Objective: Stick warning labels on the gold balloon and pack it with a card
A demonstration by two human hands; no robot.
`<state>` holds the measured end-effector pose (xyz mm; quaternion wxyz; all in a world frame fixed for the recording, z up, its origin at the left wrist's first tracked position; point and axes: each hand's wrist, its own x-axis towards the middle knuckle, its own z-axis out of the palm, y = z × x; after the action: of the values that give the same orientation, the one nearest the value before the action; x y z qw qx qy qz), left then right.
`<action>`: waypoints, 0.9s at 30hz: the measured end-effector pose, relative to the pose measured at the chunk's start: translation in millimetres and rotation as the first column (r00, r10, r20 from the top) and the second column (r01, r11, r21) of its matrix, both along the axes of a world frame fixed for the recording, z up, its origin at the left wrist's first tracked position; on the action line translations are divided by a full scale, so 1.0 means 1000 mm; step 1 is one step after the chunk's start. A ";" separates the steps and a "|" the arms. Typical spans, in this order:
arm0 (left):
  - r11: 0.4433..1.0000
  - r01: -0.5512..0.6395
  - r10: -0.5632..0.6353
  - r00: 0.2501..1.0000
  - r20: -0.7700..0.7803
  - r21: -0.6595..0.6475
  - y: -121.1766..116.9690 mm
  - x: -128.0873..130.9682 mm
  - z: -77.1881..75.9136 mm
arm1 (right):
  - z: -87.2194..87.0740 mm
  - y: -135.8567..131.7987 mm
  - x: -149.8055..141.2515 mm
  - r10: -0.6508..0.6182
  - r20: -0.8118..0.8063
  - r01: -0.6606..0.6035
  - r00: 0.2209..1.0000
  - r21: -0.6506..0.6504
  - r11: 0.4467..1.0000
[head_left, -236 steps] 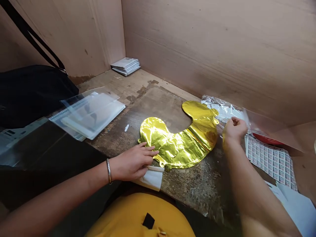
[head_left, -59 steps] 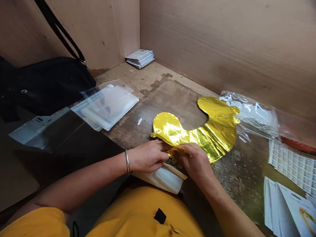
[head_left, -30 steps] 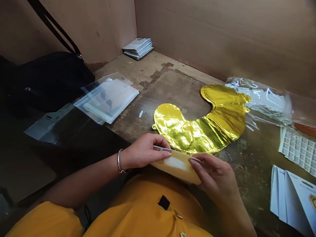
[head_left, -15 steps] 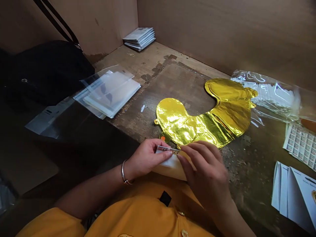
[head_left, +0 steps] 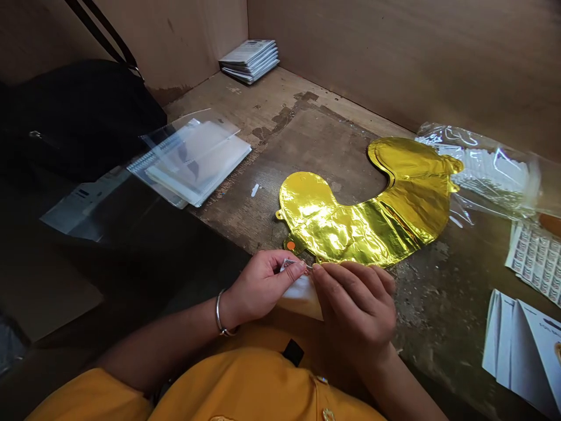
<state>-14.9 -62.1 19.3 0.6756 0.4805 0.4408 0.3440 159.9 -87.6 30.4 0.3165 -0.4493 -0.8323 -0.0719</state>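
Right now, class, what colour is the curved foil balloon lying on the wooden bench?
The curved foil balloon is shiny metallic gold, shown best in the head view.

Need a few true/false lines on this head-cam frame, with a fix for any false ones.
1. The left hand holds a small printed label. True.
2. The right hand rests on the black bag. False: the right hand is beside the left hand, close to the label.
3. The gold foil balloon lies flat on the wooden table. True.
4. The stack of booklets is on top of the black bag. False: the booklets sit in the far corner of the table.
5. A sheet of small labels lies to the right of the balloon. True.
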 end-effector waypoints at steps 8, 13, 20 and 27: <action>0.999 -0.015 0.016 1.000 0.021 -0.041 -0.002 0.000 -0.003 | -0.007 -0.004 0.007 0.080 0.064 -0.080 0.995 -0.005 0.997; 0.999 -0.034 0.034 0.999 -0.001 -0.029 -0.002 0.000 -0.002 | -0.001 -0.004 0.002 -0.019 -0.021 0.018 1.000 -0.022 1.000; 0.999 -0.036 0.037 0.999 -0.004 0.014 -0.002 0.000 -0.001 | 0.006 -0.002 -0.003 -0.094 0.047 0.095 0.994 -0.025 0.995; 0.997 -0.062 0.063 0.998 0.019 -0.037 -0.003 0.001 -0.003 | -0.010 -0.012 0.002 -0.029 0.047 0.027 0.998 0.040 0.999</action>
<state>-13.6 -65.0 16.0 0.6774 0.4508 0.4550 0.3618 162.0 -99.5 20.4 0.3043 -0.4527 -0.8318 -0.1033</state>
